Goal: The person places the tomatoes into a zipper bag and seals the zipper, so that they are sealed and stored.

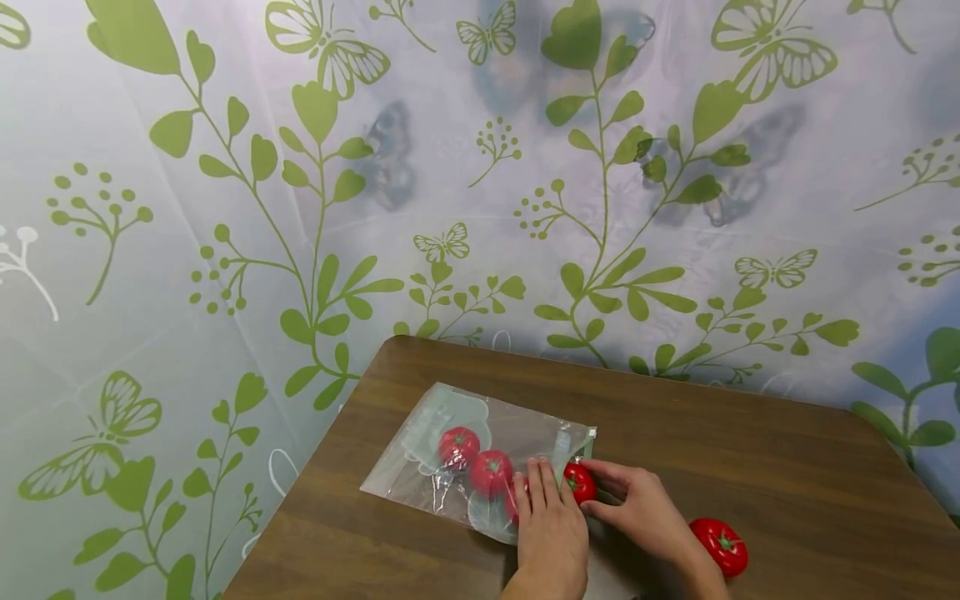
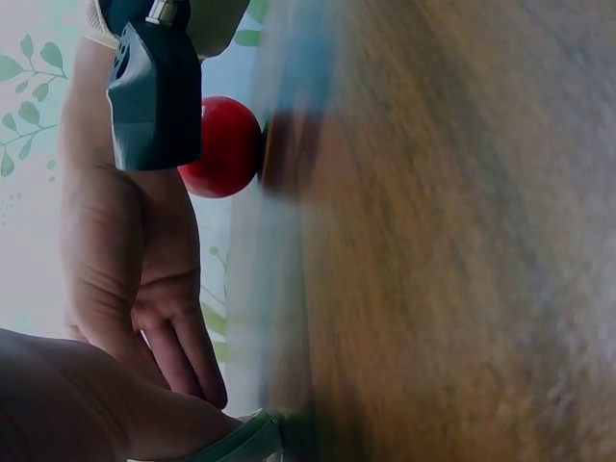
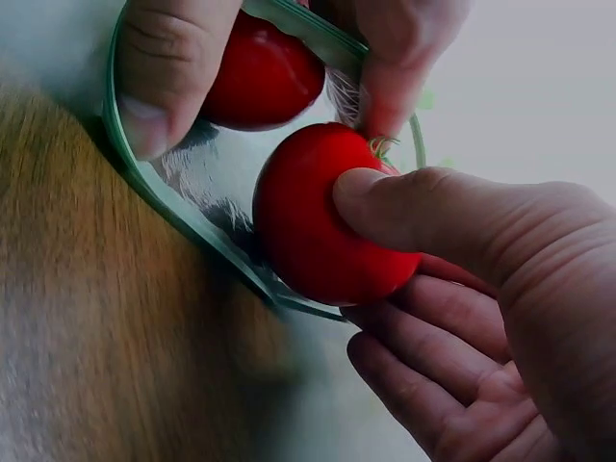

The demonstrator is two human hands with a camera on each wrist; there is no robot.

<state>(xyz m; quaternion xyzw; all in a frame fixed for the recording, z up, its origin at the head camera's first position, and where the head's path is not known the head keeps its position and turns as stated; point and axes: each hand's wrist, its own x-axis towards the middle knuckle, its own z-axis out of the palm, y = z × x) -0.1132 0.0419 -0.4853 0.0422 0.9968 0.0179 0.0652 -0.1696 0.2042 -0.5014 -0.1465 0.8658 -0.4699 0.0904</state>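
At bag mouth (image 3: 204, 238), tomato (image 3: 308, 231) clamped in right grip (image 1: 647, 504), under thumb (image 3: 414, 207); left grip (image 1: 551, 529) straight-fingered

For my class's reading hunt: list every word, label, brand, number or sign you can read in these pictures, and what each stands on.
No text can be read anywhere.
Clear bag: its pale green print is too faint to tell whether it holds letters.
Tomatoes: no label or sticker visible.
Backdrop: plant and butterfly patterns, no writing.
Dark wrist device: no readable marking.
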